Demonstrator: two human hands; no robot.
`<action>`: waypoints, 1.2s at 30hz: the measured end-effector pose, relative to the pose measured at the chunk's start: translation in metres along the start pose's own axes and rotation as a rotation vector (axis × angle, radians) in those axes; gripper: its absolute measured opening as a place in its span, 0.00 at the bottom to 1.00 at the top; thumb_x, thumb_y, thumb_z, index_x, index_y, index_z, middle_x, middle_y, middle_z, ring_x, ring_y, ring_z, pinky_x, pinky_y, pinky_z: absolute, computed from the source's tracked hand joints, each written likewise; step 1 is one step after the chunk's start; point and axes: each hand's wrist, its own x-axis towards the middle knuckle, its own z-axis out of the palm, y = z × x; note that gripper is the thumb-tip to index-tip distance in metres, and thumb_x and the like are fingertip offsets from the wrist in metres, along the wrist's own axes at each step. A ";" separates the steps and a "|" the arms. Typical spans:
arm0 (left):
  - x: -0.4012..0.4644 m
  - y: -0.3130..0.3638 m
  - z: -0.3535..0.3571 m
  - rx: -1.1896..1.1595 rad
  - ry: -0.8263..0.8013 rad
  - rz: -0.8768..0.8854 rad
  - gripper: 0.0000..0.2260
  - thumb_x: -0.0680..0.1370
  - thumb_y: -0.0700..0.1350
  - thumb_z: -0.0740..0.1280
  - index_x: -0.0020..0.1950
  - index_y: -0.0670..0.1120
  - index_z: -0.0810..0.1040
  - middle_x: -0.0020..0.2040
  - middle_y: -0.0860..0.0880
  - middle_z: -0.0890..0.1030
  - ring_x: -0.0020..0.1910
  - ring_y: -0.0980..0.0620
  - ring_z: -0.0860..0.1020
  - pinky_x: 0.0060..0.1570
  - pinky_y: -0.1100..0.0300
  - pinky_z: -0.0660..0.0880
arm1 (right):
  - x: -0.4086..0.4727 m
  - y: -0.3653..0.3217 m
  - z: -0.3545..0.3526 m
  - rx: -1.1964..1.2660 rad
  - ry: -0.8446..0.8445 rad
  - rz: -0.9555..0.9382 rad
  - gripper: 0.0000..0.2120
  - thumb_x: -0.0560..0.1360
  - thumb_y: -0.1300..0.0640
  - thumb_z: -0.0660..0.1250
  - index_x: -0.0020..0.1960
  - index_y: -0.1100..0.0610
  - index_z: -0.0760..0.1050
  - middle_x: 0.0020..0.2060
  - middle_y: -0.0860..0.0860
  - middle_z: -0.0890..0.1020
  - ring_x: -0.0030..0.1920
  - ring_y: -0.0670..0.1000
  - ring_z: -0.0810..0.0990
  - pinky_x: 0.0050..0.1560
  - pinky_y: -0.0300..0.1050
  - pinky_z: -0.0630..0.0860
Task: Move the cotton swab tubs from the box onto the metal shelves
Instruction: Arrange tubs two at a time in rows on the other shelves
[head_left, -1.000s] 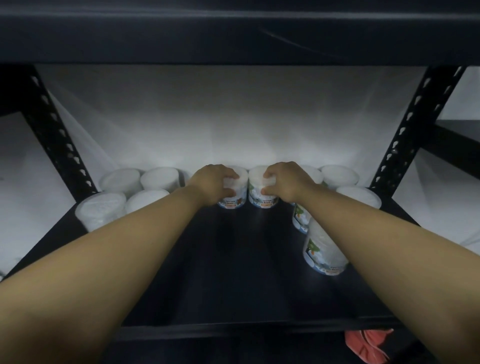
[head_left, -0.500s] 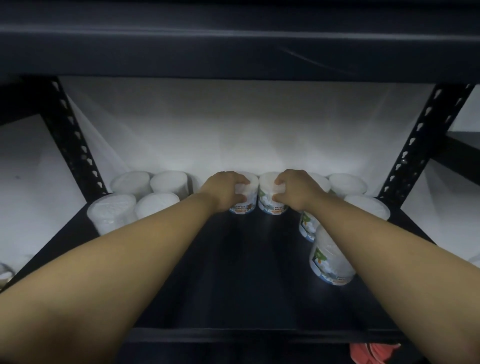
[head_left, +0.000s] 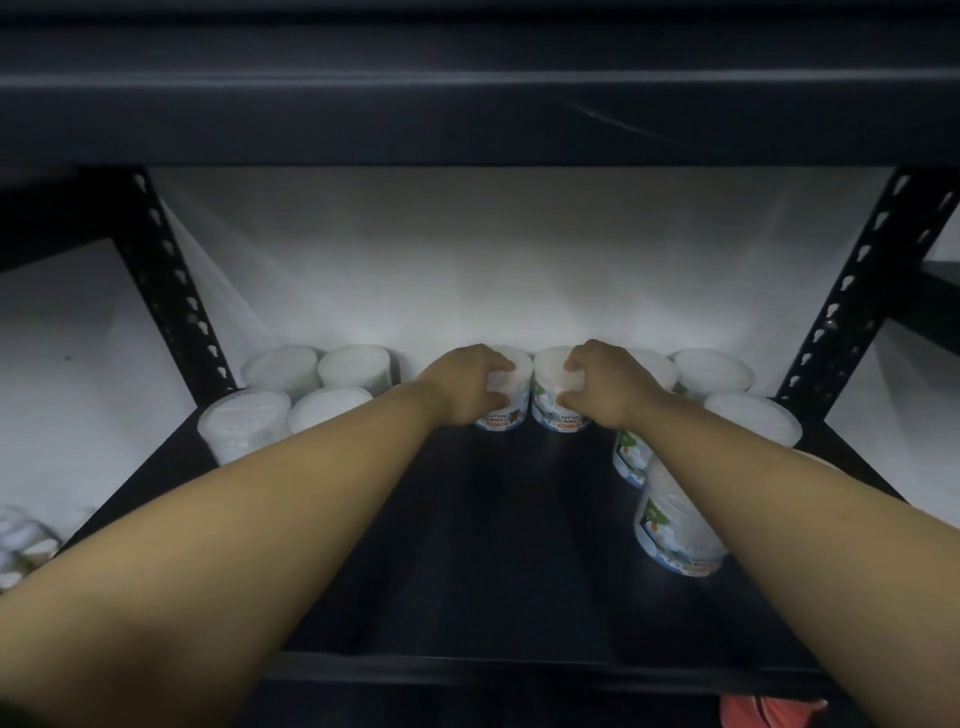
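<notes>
Both my arms reach deep into a dark metal shelf (head_left: 467, 571). My left hand (head_left: 462, 384) grips a white cotton swab tub (head_left: 506, 410) standing at the back middle. Right beside it, my right hand (head_left: 608, 387) grips a second tub (head_left: 553, 400); the two tubs stand side by side, almost touching. More tubs stand on the shelf: several at the back left (head_left: 322, 384) and several along the right (head_left: 675, 535), partly hidden by my right forearm.
Perforated black uprights stand at the left (head_left: 171, 291) and right (head_left: 852, 291). The upper shelf's beam (head_left: 467, 93) hangs low overhead. A white wall lies behind. Something red (head_left: 769, 712) shows below the shelf's front edge at right. More tubs (head_left: 26, 540) appear at far left.
Both hands have pushed their tubs slightly further toward the back of the shelf. The view has tilted upward a little, so the shelf sits lower in the frame.
</notes>
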 end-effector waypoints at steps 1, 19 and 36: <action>-0.001 -0.001 -0.001 -0.004 -0.021 0.006 0.26 0.79 0.51 0.70 0.77 0.51 0.69 0.77 0.48 0.68 0.75 0.47 0.66 0.74 0.54 0.60 | -0.001 0.000 0.000 0.004 -0.006 -0.003 0.28 0.72 0.49 0.75 0.68 0.57 0.73 0.64 0.54 0.76 0.62 0.56 0.75 0.59 0.47 0.72; -0.127 -0.148 -0.068 -0.028 0.139 -0.334 0.22 0.85 0.56 0.57 0.77 0.51 0.68 0.78 0.50 0.66 0.77 0.47 0.63 0.76 0.54 0.55 | 0.010 -0.168 0.059 0.072 -0.083 -0.357 0.22 0.77 0.39 0.64 0.67 0.47 0.76 0.70 0.49 0.74 0.72 0.56 0.67 0.74 0.64 0.60; -0.141 -0.195 -0.046 -0.023 0.190 -0.332 0.22 0.85 0.54 0.52 0.80 0.54 0.63 0.81 0.51 0.60 0.81 0.50 0.55 0.79 0.56 0.48 | 0.010 -0.238 0.098 -0.030 -0.351 -0.318 0.31 0.84 0.40 0.45 0.83 0.51 0.45 0.82 0.47 0.44 0.81 0.49 0.42 0.79 0.60 0.49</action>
